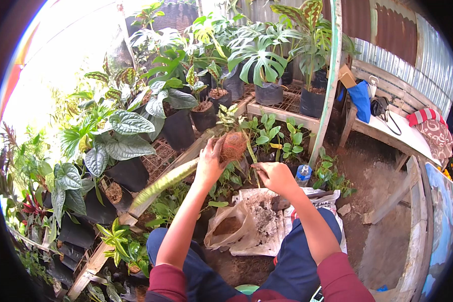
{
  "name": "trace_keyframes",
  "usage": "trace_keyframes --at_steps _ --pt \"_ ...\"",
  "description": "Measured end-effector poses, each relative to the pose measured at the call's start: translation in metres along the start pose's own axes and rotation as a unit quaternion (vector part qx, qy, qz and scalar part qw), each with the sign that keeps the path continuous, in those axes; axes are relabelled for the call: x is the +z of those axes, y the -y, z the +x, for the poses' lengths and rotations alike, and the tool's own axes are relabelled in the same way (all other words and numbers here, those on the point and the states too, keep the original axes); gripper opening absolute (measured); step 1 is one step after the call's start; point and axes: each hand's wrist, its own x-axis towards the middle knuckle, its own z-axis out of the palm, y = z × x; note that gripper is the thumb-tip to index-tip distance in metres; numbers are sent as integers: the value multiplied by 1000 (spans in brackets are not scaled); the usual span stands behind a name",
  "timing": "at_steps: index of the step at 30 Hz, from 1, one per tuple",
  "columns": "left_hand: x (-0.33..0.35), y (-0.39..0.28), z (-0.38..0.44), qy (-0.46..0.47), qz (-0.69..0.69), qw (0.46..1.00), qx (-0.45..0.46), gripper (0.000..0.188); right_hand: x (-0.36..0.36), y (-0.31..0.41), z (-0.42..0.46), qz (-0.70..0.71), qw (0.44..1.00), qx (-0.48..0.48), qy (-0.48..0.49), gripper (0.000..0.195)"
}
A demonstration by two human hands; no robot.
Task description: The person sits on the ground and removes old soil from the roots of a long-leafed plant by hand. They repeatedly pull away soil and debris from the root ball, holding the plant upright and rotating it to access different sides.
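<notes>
My left hand (211, 159) holds a rounded, brown fibre-wrapped root ball (234, 145) from its left side. A long, flat, mottled green leaf (162, 184) extends down and left from beside that hand. My right hand (275, 176) is to the right of the ball, with its thumb and fingertips together near a narrow green leaf (252, 153); whether they pinch it is unclear. Small variegated leaves (227, 115) show just above the ball. Below my hands, a white sack (264, 222) lies on the ground, bearing dark soil, beside an opened bag of brown material (228, 226).
Potted plants in black bags stand on wooden-framed mesh racks (202, 141) ahead and left. A water bottle (303, 174) stands near my right hand. A dark tool (281, 203) lies on the sack. A wooden bench (381, 139) with bags and cushions is at right.
</notes>
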Motion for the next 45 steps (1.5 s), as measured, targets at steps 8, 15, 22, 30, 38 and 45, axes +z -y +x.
trace_keyframes --at_steps 8,15,22,30,38,45 --pt "10 37 -34 183 47 982 -1 74 10 -4 -8 -2 996 26 79 17" --pt "20 78 -54 163 -4 984 -67 74 21 5 -13 13 989 9 148 22" --pt "23 85 -58 190 -42 978 -70 71 17 29 -7 -8 986 -99 133 22" --pt "25 66 -60 305 -53 948 -80 72 26 41 13 -65 983 -148 92 17" --pt "29 49 -68 366 -43 928 -52 74 41 29 32 -82 983 -163 34 21" --pt "41 46 -73 334 -106 937 -7 69 54 17 37 -55 985 -165 0 18"
